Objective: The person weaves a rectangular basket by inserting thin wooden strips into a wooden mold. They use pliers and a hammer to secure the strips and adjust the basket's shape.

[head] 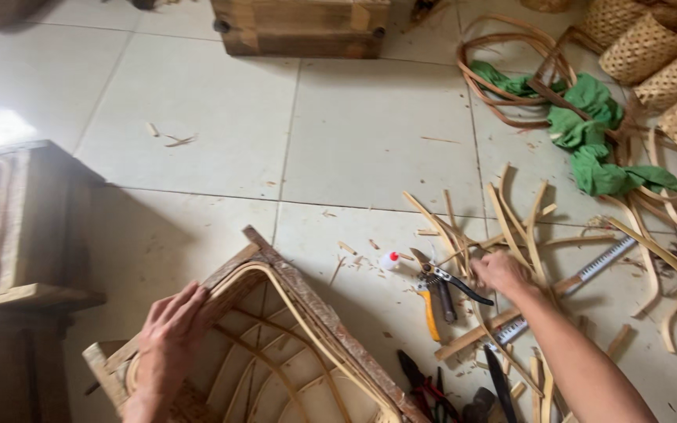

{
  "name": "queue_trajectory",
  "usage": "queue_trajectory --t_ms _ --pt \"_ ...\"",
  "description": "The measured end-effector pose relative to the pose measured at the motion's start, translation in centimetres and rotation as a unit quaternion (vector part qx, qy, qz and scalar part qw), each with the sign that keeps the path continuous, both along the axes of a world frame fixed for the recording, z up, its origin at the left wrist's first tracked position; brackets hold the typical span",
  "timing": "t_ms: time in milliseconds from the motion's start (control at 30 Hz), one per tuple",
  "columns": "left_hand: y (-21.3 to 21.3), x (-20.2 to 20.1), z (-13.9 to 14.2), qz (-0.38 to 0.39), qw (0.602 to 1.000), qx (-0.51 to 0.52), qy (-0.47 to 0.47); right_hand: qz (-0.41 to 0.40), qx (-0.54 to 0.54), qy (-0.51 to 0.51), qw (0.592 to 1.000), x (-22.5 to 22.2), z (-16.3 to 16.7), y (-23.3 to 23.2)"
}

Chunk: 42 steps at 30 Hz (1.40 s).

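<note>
My left hand (168,335) lies flat, fingers spread, on the rim of a wooden box mould (319,313) lined with bent cane strips. My right hand (501,274) reaches out over the tiled floor and closes on thin bamboo strips (511,227) lying in a loose pile. Just left of that hand lie pruning shears (437,291) with one yellow and one black handle. A metal ruler (589,272) lies slanted under my right forearm.
A small white bottle with a red cap (389,260) stands near the shears. Dark pliers and tools (432,388) lie at the bottom. Green cloth (589,133), coiled cane and woven baskets (660,55) fill the right. Wooden frames (17,227) stand left, a wooden box (299,27) beyond.
</note>
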<state>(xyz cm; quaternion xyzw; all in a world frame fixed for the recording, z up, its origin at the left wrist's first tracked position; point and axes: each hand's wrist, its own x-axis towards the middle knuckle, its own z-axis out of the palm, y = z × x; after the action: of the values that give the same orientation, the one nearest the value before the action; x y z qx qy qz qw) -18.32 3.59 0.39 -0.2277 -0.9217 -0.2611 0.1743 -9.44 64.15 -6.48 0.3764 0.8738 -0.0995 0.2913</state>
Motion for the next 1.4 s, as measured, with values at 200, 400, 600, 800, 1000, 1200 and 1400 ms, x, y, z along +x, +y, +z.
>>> queue_trajectory --t_ms 200,400,600,800,1000,1200,1400 --pt "0.4 0.1 0.2 0.031 0.999 -0.011 -0.034 0.171 0.279 0.37 0.87 -0.7 0.3 5.1" --pt "0.0 0.3 -0.6 0.069 0.994 -0.032 -0.073 0.001 -0.058 0.032 0.998 0.1 -1.4 3.3" --pt "0.2 0.4 -0.5 0.056 0.995 -0.024 -0.076 0.034 0.176 0.317 0.932 2.1 -0.5 6.2" --pt "0.4 0.2 0.3 0.058 0.996 -0.023 -0.061 -0.093 0.112 0.125 0.981 3.4 0.5 7.6" --pt "-0.1 0.2 -0.1 0.037 0.998 -0.021 -0.053 -0.029 -0.01 0.022 0.999 6.3 2.2 5.6" --pt "-0.1 0.2 -0.4 0.034 0.998 -0.007 -0.049 0.15 0.067 0.121 0.979 6.4 2.9 2.4" --pt "0.4 0.0 0.4 0.024 0.999 0.008 -0.035 0.081 -0.012 0.341 0.936 -1.5 0.6 -2.3"
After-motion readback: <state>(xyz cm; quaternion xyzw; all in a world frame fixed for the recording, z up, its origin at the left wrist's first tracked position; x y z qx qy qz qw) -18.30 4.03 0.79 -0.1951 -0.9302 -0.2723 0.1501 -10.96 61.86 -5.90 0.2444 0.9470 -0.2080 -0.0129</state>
